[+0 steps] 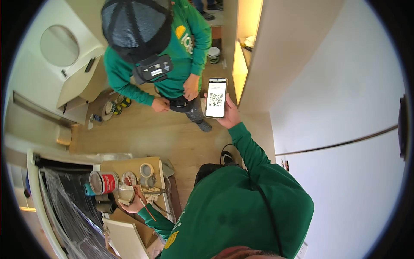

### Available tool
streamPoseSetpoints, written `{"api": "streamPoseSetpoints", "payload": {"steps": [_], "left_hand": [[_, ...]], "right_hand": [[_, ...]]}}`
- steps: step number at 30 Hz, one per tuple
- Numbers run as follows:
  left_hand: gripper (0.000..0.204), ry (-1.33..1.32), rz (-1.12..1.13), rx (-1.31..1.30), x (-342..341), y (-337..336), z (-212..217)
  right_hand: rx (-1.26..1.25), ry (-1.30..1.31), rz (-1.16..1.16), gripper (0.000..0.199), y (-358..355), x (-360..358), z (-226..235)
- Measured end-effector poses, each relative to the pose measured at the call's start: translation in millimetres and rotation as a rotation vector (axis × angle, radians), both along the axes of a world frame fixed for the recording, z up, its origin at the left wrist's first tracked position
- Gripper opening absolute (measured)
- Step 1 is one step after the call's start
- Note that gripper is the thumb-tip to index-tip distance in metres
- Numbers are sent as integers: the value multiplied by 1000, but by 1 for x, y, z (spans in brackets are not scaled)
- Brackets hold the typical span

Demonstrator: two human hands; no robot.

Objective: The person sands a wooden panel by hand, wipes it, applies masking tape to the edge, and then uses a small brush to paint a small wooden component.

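My right hand [230, 115] is raised and holds a white smartphone [215, 98] upright, its screen showing a square code pattern. My left hand [133, 203] is low at the left, holding a thin red-handled brush [145, 207] and a small light cup [126, 194] over a cardboard-covered surface [125, 166]. Both my arms wear green sleeves. A person in a green top and dark mesh cap [136, 26] stands facing me, hands at the waist.
A red-and-white can [103, 182], a roll of tape [146, 170] and small tools lie on the cardboard. Black plastic sheeting [69, 207] covers the left. A white wall [336, 86] rises at right, a lit shelf niche [241, 64] beyond. More cans [114, 107] sit on the wooden floor.
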State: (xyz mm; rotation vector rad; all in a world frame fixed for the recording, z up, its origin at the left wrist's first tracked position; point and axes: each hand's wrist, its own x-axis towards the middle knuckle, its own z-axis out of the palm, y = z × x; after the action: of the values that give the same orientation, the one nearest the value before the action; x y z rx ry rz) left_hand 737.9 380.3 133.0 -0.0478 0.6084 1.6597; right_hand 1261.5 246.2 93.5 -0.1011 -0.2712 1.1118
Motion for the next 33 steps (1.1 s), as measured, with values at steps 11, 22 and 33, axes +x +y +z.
{"api": "streamPoseSetpoints", "payload": {"steps": [11,22,33], "left_hand": [[58,36,167,25,-27,-44,7],[53,25,101,-12,-57,-43,-14],[53,10,116,9,-81,-39,-21]], "right_hand": [[-236,-938,-764,89,116,-52,11],[-365,-751,-1134,88,194,-87,-10],[-304,-626,-1192,82,190,-94,46]]}}
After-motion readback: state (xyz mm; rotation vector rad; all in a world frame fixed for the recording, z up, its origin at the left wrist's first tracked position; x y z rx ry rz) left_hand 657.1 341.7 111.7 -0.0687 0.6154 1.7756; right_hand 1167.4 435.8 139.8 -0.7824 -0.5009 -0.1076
